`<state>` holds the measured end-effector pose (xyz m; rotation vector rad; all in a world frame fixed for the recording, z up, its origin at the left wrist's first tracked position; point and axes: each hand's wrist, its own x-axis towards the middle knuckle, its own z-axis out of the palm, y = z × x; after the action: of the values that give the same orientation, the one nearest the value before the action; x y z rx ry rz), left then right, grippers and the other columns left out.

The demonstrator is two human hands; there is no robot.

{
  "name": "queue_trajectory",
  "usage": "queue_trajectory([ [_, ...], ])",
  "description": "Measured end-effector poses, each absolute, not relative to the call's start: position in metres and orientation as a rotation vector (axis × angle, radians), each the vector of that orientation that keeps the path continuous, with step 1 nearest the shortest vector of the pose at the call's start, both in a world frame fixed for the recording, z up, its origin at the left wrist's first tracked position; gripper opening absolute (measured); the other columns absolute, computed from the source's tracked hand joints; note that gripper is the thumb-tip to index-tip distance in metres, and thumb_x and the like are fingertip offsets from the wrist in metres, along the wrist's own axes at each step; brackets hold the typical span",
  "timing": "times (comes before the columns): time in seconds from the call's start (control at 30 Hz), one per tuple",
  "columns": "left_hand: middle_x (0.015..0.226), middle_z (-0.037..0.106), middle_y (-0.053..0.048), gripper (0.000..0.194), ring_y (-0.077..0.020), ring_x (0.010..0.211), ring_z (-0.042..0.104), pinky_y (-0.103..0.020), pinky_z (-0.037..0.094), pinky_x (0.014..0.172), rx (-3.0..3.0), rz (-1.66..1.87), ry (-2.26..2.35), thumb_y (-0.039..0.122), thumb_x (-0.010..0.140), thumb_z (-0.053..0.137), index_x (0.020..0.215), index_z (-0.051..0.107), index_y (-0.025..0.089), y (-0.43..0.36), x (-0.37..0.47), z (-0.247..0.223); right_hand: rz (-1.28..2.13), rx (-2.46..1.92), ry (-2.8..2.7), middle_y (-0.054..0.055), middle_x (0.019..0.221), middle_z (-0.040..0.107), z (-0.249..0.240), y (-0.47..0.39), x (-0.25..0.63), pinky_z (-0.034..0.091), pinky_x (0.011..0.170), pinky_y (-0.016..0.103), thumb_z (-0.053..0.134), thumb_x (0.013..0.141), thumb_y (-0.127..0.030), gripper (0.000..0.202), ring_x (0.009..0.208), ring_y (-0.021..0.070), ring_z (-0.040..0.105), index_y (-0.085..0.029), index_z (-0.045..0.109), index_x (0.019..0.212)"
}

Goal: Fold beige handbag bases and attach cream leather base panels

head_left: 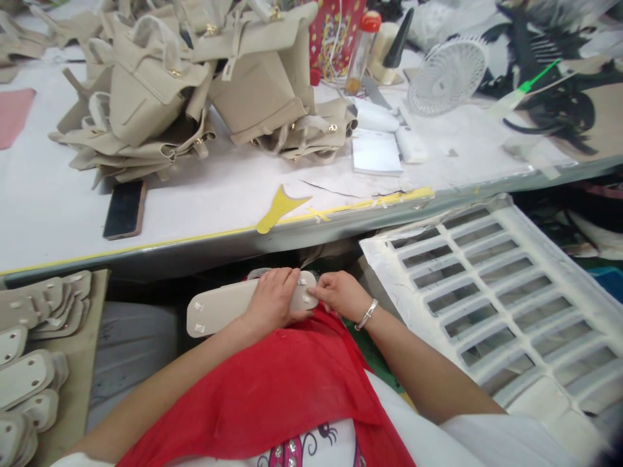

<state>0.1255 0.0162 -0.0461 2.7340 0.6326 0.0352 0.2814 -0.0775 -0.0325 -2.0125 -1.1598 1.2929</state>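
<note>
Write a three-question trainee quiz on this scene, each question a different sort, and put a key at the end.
1. True or false: the left hand is on the pale oblong panel.
2. On which hand's wrist is the bracelet?
3. Multiple choice: what colour is the notched flat piece at the front edge of the table?
A) Green
B) Yellow
C) Red

Key:
1. True.
2. The right hand.
3. B.
</note>
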Motion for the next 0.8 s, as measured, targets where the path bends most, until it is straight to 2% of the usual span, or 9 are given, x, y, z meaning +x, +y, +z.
queue_trajectory([
  [0.27, 0.12, 0.051, -0.017, 0.079, -0.0305, 0.11, 0.046, -0.044, 0.033, 0.096, 2.716, 0.088, 0.647, 0.055, 0.065, 0.065, 0.125, 0.042, 0.01, 0.009, 0.124, -0.044, 1.055, -2.214, -1.444, -0.001, 0.044, 0.055, -0.022, -0.073, 0.276, 0.031, 0.048, 0.021, 0.051, 0.081, -0.041, 0.035, 0.043, 0.0092, 0.05, -0.017, 0.053, 0.056],
  [0.37, 0.127, 0.047, -0.015, 0.082, -0.028, 0.117, 0.041, -0.044, 0.027, 0.103, 2.664, 0.281, 0.654, 0.058, 0.067, 0.062, 0.13, 0.035, 0.013, 0.015, 0.096, -0.036, 0.996, -2.264, -1.506, -0.001, 0.045, 0.056, -0.019, -0.073, 0.272, 0.031, 0.048, 0.022, 0.047, 0.083, -0.042, 0.037, 0.042, 0.0095, 0.05, -0.018, 0.052, 0.055],
  [0.43, 0.124, 0.048, -0.014, 0.07, -0.0255, 0.116, 0.042, -0.042, 0.029, 0.102, 2.601, 0.498, 0.879, 0.055, 0.072, 0.059, 0.126, 0.039, 0.015, 0.024, 0.06, -0.032, 1.009, -2.284, -1.506, -0.001, 0.046, 0.057, -0.02, -0.072, 0.271, 0.031, 0.047, 0.022, 0.044, 0.083, -0.045, 0.039, 0.041, 0.0097, 0.05, -0.018, 0.052, 0.057],
  [0.5, 0.111, 0.054, -0.012, 0.049, -0.023, 0.105, 0.048, -0.038, 0.036, 0.095, 2.46, 0.677, 1.255, 0.048, 0.078, 0.055, 0.113, 0.048, 0.015, 0.035, 0.017, -0.03, 1.049, -2.29, -1.489, -0.002, 0.046, 0.057, -0.024, -0.07, 0.27, 0.032, 0.045, 0.022, 0.043, 0.083, -0.049, 0.041, 0.039, 0.0098, 0.05, -0.018, 0.052, 0.058],
  [0.57, 0.093, 0.057, -0.008, 0.034, -0.0196, 0.086, 0.053, -0.033, 0.043, 0.08, 2.227, 0.687, 1.56, 0.045, 0.08, 0.053, 0.097, 0.053, 0.015, 0.045, -0.023, -0.032, 1.108, -2.294, -1.444, -0.002, 0.046, 0.057, -0.026, -0.07, 0.27, 0.033, 0.044, 0.022, 0.041, 0.082, -0.053, 0.043, 0.037, 0.0101, 0.049, -0.019, 0.052, 0.059],
  [0.67, 0.074, 0.056, -0.002, 0.031, -0.0148, 0.067, 0.052, -0.026, 0.042, 0.062, 1.873, 0.469, 1.564, 0.046, 0.079, 0.052, 0.08, 0.055, 0.016, 0.054, -0.059, -0.037, 1.175, -2.322, -1.368, -0.003, 0.046, 0.056, -0.028, -0.07, 0.267, 0.035, 0.042, 0.023, 0.041, 0.08, -0.059, 0.045, 0.036, 0.011, 0.05, -0.02, 0.05, 0.061],
  [0.8, 0.062, 0.055, 0.001, 0.031, -0.011, 0.057, 0.047, -0.022, 0.037, 0.053, 1.575, 0.404, 1.383, 0.045, 0.074, 0.056, 0.069, 0.056, 0.014, 0.057, -0.061, -0.039, 1.213, -2.33, -1.296, -0.003, 0.046, 0.055, -0.028, -0.07, 0.264, 0.036, 0.041, 0.023, 0.041, 0.079, -0.063, 0.046, 0.037, 0.012, 0.05, -0.02, 0.05, 0.063],
])
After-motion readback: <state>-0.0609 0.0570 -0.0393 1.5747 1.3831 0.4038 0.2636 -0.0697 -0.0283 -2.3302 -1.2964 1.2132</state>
